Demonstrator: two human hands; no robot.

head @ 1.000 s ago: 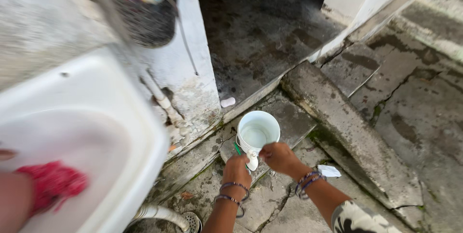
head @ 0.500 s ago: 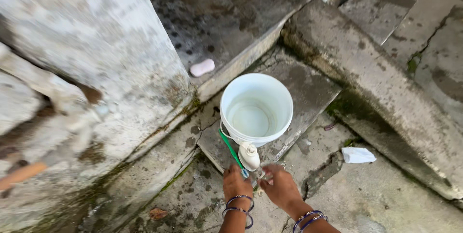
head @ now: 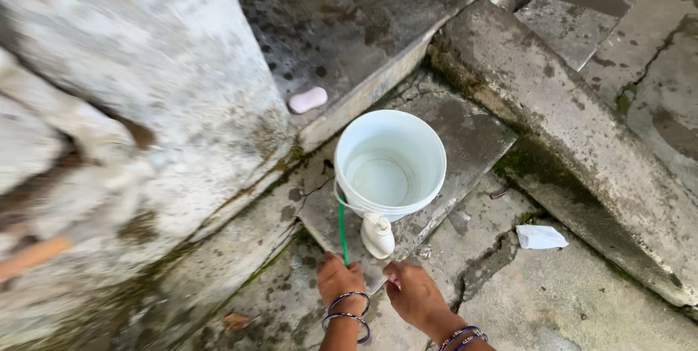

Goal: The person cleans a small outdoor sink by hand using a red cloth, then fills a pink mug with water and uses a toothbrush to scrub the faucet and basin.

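Now, left to right. Far left: stained white wall [head: 138,67], blurred, filling about the same part of the view as half a second ago. A pink soap bar [head: 307,99] lies on the wet dark floor behind the concrete ledge; it sits slightly right of where it showed before, a camera shift and not a move of the soap.

My left hand [head: 339,279] is low at centre, fingers curled closed around the bottom end of a thin green stick [head: 342,229]. The stick now runs almost straight up to the bucket's left side; earlier it leaned more on a diagonal. Bangles sit on that wrist.

The white bucket [head: 391,164] stands on a flat stone slab [head: 472,140], same spot, shallow water inside. A small white bottle [head: 378,235] stands upright against the bucket's front, touching it, just above and between my hands. Earlier my fingers were right under it; now both hands sit a bit lower, apart from it.

My right hand [head: 412,294] is just right of the left one, fingers bent down onto the slab edge, loosely together. Can't tell if it pinches anything.

Right of that: a crumpled white paper scrap [head: 539,236] on cracked concrete, unchanged. A raised concrete curb [head: 552,118] runs diagonally beyond it.
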